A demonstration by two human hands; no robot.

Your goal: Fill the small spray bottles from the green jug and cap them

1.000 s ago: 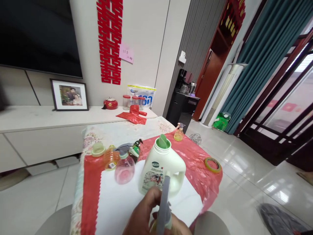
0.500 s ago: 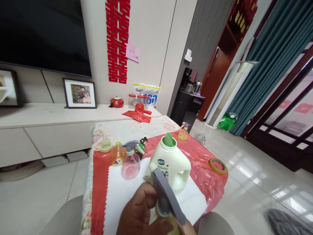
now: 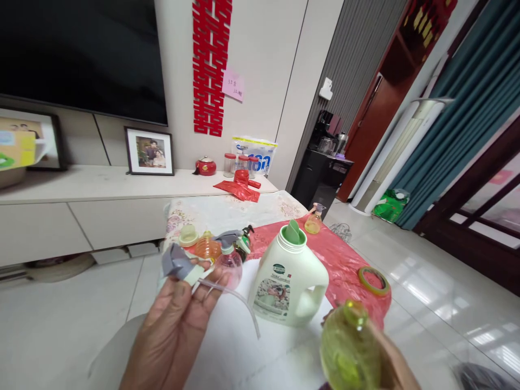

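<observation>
My left hand [image 3: 174,325] is closed on a grey spray trigger head [image 3: 179,264], whose clear dip tube [image 3: 231,298] hangs out to the right. My right hand [image 3: 394,363] grips a yellow-green round bottle [image 3: 349,349] with its neck open, low at the right. Between and behind them a white detergent jug [image 3: 290,281] with a green spout stands on a white sheet. A pink spray bottle [image 3: 228,260], an orange bottle [image 3: 206,246] and a dark pump bottle [image 3: 245,242] cluster behind my left hand.
A red cloth [image 3: 345,260] covers the table with a tape roll [image 3: 372,280] at its right and a small yellow spray bottle [image 3: 314,219] farther back. A low white cabinet [image 3: 81,189] holds framed photos and jars along the wall.
The trigger head has come off the yellow-green bottle. My left hand carried it up and left with its tube, while my right hand holds the bottle out to the right.
</observation>
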